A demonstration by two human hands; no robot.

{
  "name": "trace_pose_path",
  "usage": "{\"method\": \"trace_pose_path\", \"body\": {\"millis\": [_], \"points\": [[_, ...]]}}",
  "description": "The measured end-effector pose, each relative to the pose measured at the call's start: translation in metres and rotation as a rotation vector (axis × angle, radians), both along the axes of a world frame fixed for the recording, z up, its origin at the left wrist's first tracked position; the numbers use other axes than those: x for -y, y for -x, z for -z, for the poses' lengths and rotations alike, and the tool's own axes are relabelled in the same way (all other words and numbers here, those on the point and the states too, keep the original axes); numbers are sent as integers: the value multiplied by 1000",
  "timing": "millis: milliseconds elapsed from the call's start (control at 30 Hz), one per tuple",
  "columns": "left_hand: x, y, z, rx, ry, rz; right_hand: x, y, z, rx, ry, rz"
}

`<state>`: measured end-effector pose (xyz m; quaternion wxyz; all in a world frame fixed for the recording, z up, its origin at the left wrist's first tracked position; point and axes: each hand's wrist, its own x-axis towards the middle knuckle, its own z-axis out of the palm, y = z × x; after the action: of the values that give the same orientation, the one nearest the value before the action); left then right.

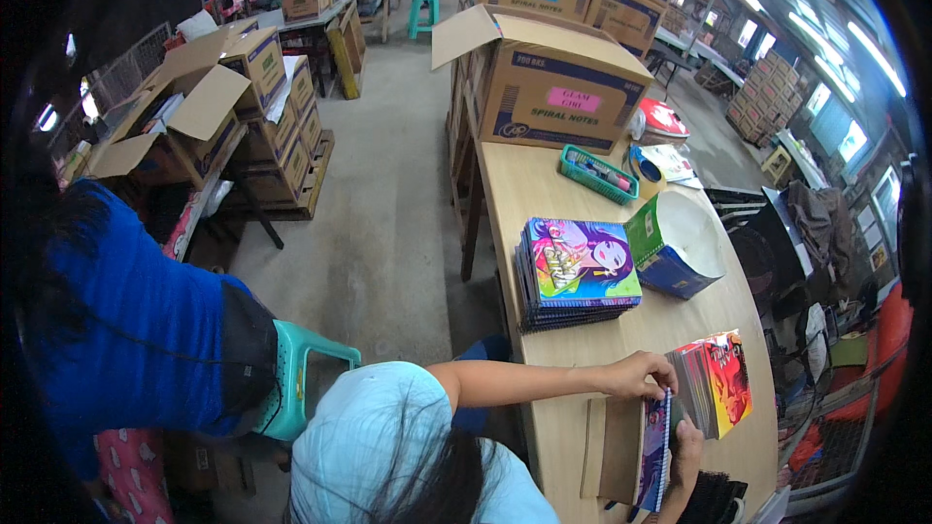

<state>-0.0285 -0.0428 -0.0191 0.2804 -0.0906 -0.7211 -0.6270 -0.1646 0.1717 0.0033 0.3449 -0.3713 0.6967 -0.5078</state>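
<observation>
Broadly, a smooth, pale wood-look table (568,357) stretches away before me, its outline bowed. On its far end sits a matte brown cardboard box (573,87), blocky, one flap folded outward. Nearer, a squared stack of glossy spiral notebooks (582,262) shows slick purple and green covers above dark coiled edges. Just right of it stands a green-and-blue carton (657,254), open-topped and pale inside. Close beyond my hands, thin red-and-yellow booklets (716,383) lean in a fanned pile. Between my hands is one purple-covered notebook (652,461), with stiff brown board (619,442) along its left side. A ribbed green plastic basket (594,184) lies farther back. My left hand (636,376) pinches the upper end of the notebook's thin, ridged spiral; my right hand (687,448) curls beside its right edge, how firmly I cannot tell.
</observation>
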Motion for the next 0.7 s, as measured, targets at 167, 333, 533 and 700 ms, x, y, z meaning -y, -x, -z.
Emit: {"method": "trace_pose_path", "body": {"millis": [167,333,533,700], "points": [[40,-71,-95,-21,177,-144,-30,34,25,-387,-43,149],[325,-224,-271,251,224,-1127,-53,10,8,-641,-127,236],[397,-274,-300,448,59,-1307,-48,24,37,-718,-216,187],[370,-243,-271,558,110,-1158,-39,30,58,-836,-252,108]]}}
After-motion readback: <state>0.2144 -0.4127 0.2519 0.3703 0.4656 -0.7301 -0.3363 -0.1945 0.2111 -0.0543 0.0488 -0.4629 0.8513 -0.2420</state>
